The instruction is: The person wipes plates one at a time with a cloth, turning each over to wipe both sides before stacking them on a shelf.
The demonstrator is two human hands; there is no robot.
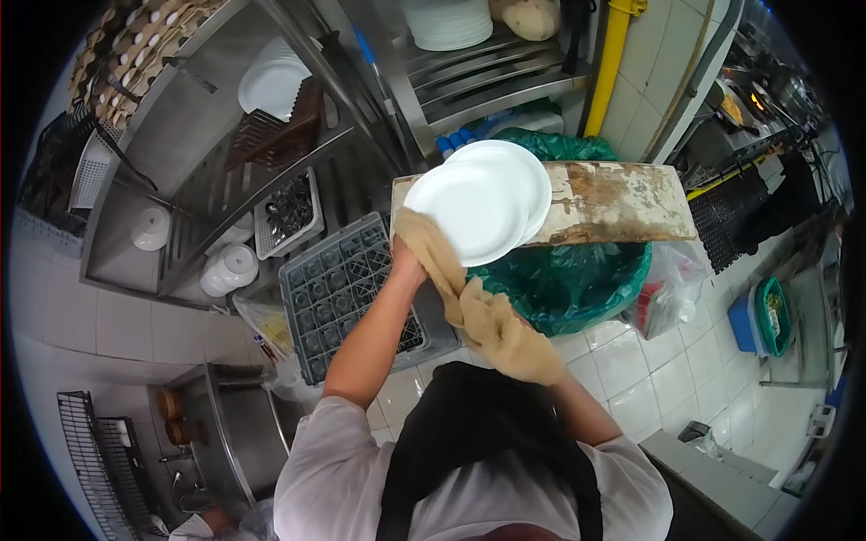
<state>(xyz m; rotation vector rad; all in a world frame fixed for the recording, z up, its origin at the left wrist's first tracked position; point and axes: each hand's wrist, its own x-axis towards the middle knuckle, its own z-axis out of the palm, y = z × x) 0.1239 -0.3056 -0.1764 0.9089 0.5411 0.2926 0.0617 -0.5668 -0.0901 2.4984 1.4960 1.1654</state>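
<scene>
A tan cloth (487, 320) stretches between my two hands. My left hand (409, 262) is closed at the near left rim of a white plate (465, 212), gripping it through the cloth, which hides most of the fingers. Under and behind that plate lies a second white plate (534, 185), resting on a worn wooden board (622, 203). Bunched cloth wraps my right hand (521, 321), closed in front of my apron and apart from the plates; its fingers are mostly covered.
Below the board stands a bin lined with a green bag (577, 284). A grey glass rack (329, 298) sits left of my left arm. Plate stacks (446, 22) fill the shelf ahead. Bowls (230, 266) and a cutlery basket (289, 216) stand on the left shelving.
</scene>
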